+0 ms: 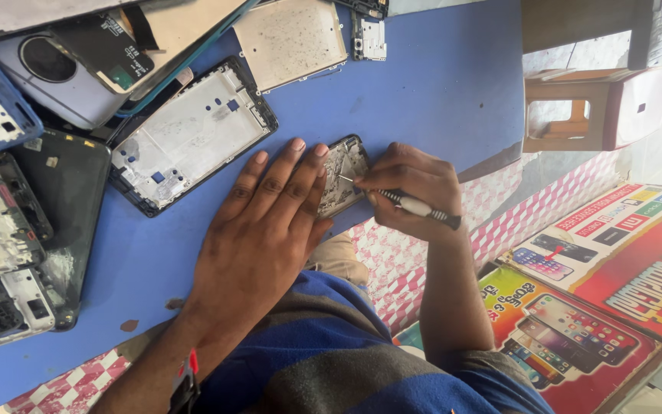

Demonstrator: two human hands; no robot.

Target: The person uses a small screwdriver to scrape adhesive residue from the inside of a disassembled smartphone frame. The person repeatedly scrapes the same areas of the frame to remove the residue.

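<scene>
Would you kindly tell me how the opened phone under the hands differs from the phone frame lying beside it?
The opened phone is pinned by the left hand and mostly covered; the phone frame lies untouched and fully visible. The right hand points a screwdriver at the phone, not the frame. Both lie open on the blue table.

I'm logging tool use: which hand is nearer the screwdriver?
Right. The right hand grips the screwdriver, its tip on the opened phone; the left hand lies flat beside it, pressing the phone's other edge.
</scene>
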